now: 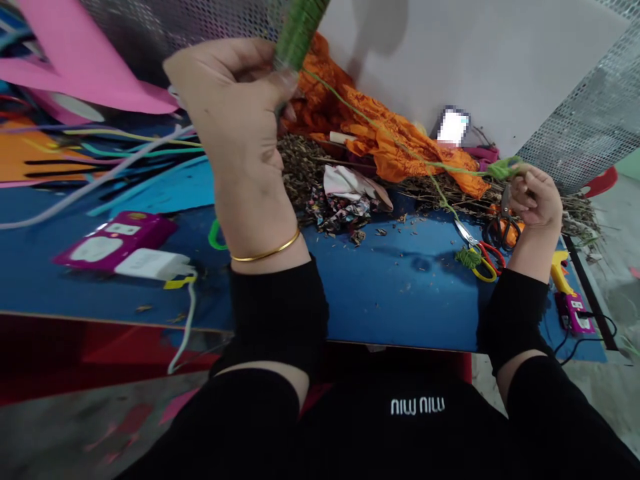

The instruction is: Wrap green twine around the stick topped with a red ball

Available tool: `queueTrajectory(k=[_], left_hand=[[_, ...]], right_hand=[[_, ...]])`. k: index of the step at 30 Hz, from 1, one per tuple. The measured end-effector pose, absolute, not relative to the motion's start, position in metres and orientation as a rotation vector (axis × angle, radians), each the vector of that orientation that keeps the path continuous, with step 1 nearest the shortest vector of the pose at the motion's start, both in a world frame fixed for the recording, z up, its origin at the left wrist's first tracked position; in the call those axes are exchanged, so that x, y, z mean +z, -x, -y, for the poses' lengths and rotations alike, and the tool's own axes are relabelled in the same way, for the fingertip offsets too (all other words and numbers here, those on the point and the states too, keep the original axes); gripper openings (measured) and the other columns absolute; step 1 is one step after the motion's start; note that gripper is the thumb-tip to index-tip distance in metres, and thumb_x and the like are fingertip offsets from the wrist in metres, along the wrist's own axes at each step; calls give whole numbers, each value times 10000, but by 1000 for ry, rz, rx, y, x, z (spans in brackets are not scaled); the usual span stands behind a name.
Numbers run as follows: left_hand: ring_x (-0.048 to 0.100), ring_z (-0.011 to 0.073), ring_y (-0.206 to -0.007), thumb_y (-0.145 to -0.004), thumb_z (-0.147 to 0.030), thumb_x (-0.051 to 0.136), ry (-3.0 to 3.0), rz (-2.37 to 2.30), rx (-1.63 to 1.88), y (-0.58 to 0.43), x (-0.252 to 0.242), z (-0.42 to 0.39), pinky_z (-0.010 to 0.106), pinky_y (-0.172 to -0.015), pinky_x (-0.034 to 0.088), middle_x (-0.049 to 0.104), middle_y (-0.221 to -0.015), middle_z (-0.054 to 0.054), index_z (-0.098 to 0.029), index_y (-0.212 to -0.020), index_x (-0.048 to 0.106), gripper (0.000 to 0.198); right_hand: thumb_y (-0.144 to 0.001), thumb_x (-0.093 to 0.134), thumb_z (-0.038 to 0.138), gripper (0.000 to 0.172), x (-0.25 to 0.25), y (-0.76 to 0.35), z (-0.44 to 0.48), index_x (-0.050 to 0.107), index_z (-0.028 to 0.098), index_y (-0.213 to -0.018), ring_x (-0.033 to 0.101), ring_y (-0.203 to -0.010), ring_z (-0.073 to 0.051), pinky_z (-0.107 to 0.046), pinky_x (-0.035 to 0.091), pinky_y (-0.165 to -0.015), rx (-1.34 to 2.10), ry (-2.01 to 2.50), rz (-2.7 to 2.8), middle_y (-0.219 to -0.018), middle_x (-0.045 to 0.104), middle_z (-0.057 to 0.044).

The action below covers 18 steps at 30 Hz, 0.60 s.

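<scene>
My left hand (240,90) is raised at the top, closed around the lower end of a green yarn-wrapped rod (301,30); its upper end is out of frame. From there a strand of green yarn (370,123) stretches down to the right. My right hand (537,197) is closed at the other end, pinching a small green yarn bundle (503,168). Another strand hangs toward a green yarn clump (468,258) beside red-and-yellow-handled scissors (481,253). Black-handled scissors (503,227) are close to my right hand.
On the blue table (400,300) are a purple power strip (125,233) with a white plug, orange cloth (400,143), dried plant bits (303,170) and crumpled patterned fabric (345,197). A lit phone (453,127) leans at the back. A yellow glue gun (561,270) lies right.
</scene>
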<state>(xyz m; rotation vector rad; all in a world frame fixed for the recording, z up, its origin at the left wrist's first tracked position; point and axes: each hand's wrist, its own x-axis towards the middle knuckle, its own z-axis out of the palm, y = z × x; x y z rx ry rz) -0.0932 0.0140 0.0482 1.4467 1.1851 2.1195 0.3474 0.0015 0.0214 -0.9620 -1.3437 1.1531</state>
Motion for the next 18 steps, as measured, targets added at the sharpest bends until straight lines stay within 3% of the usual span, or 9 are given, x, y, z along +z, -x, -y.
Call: queueTrajectory(k=[3,7,9,13,16,18], left_hand=[[428,45,-527,-652,-228,741,-1442,-1201,2088,94,49,-14,292,-510,326,628,-590,-104,-146,-842,821,222],[464,69,-558,-684,-181,767,-1429,-1189,1984,90,52,-10,319,-572,368,675,-679,-58,-154,-910,811,231],[483,86,-576,-687,-173,799,-1421,-1147,1895,82,54,-7,343,-608,411,687,-709,-37,-161,-921,797,234],[563,128,-616,-670,-142,827,-1453,-997,1772,49,54,4,362,-630,451,710,-718,-21,-230,-864,792,215],[544,142,-621,-700,-122,837,-1580,-893,1635,20,54,19,375,-654,498,740,-748,-23,-289,-790,802,193],[600,160,-661,-740,-88,800,-1591,-814,1527,6,55,28,390,-700,542,747,-778,-17,-276,-831,819,210]], right_hand=[[-695,865,484,293,17,-349,-17,713,301,-866,175,-449,-58,-255,189,-409,1055,965,1159,-606,516,100],[-760,783,351,155,14,-329,-29,682,265,-840,496,-579,-85,-259,329,-511,714,1058,850,-698,649,46],[-781,755,316,138,16,-307,-26,688,232,-868,577,-620,-100,-259,359,-537,599,1051,850,-734,687,24],[-824,796,372,218,21,-250,-3,752,238,-990,666,-709,-126,-292,514,-663,574,919,1275,-836,755,-4],[-834,835,508,368,18,-209,14,745,287,-1114,744,-999,-169,-383,599,-1014,694,783,1569,-1073,790,-14],[-813,830,608,487,14,-189,22,705,320,-1185,729,-1122,-189,-420,582,-1103,780,713,1652,-1164,771,-6]])
